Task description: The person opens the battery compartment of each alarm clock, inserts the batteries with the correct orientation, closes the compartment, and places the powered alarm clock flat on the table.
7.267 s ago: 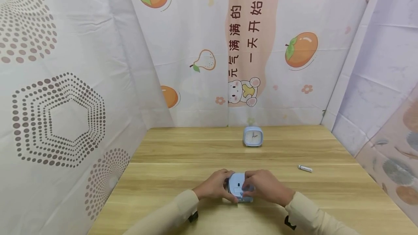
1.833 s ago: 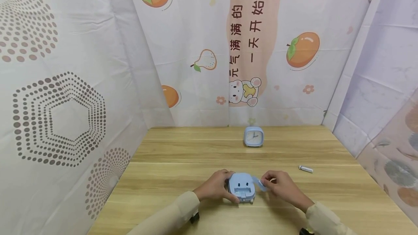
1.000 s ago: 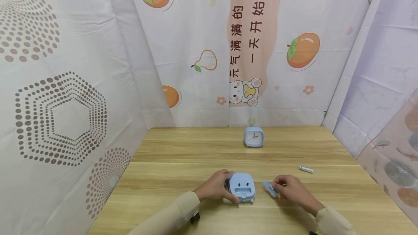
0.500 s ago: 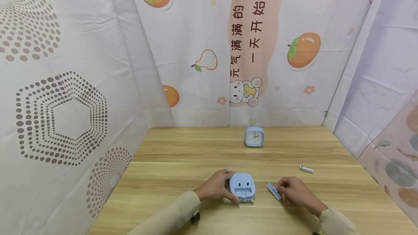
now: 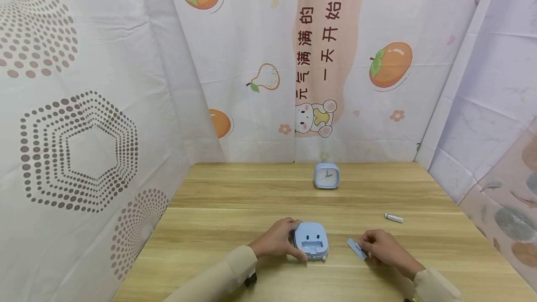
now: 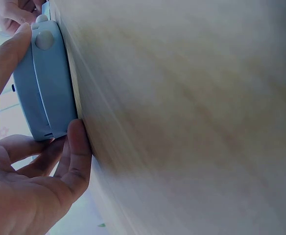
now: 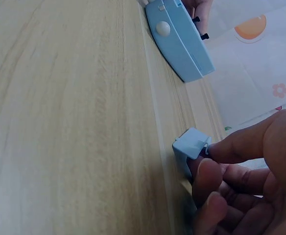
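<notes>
A light blue alarm clock [image 5: 309,233] lies on its face with its back up, showing two dark knobs and an uncovered battery compartment. My left hand [image 5: 277,240] grips its left side, thumb at the near edge and fingers at the far edge; the left wrist view shows the fingers [image 6: 78,147] and thumb spanning the clock's body [image 6: 55,83]. To the right of the clock, my right hand [image 5: 382,249] pinches the light blue battery cover [image 5: 356,249] between thumb and fingers. In the right wrist view the cover [image 7: 189,143] is close over the table.
A second light blue clock [image 5: 327,175] stands upright at the back of the wooden table [image 5: 235,190], dial facing me. One white battery [image 5: 393,218] lies at the right, beyond my right hand. Printed curtains [image 5: 260,120] enclose the table's back and sides.
My right hand, earlier over the clock's back, has drawn the battery cover off and carried it right, lowering it toward the table. The left hand keeps its grip on the clock.
</notes>
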The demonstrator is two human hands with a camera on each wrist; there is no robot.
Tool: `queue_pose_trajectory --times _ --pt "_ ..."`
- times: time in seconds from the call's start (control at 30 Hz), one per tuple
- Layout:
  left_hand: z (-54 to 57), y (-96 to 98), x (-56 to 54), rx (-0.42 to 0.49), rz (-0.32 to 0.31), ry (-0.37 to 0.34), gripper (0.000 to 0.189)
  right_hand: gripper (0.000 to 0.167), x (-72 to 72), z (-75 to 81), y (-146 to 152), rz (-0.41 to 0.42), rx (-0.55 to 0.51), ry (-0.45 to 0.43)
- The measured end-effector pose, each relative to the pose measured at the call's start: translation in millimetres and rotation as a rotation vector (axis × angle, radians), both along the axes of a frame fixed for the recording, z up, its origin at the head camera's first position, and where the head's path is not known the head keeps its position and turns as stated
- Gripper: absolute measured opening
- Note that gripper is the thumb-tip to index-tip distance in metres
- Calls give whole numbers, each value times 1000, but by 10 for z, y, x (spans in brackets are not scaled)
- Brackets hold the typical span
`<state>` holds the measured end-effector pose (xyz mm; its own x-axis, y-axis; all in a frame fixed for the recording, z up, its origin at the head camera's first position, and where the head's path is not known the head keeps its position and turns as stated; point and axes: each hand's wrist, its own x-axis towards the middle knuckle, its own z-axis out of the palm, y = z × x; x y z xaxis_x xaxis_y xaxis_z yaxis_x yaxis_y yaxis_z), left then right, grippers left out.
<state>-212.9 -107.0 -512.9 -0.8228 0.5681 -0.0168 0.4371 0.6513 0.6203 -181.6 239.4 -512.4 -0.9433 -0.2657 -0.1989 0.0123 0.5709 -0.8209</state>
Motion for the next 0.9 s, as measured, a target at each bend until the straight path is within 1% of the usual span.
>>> queue_pose_trajectory --times 0.27,0.57,0.77,0.9 --pt "-24 -1 -16 -2 -11 18 100 14 7 -13 32 -14 2 -6" --pt "-23 -1 -12 14 -8 4 102 12 3 -9 36 -62 50 10" --pt "-17 0 -12 11 -7 7 101 11 -11 -22 71 -54 56 19" --pt "-30 -2 -19 10 -6 5 102 10 -28 -7 69 -53 74 51"
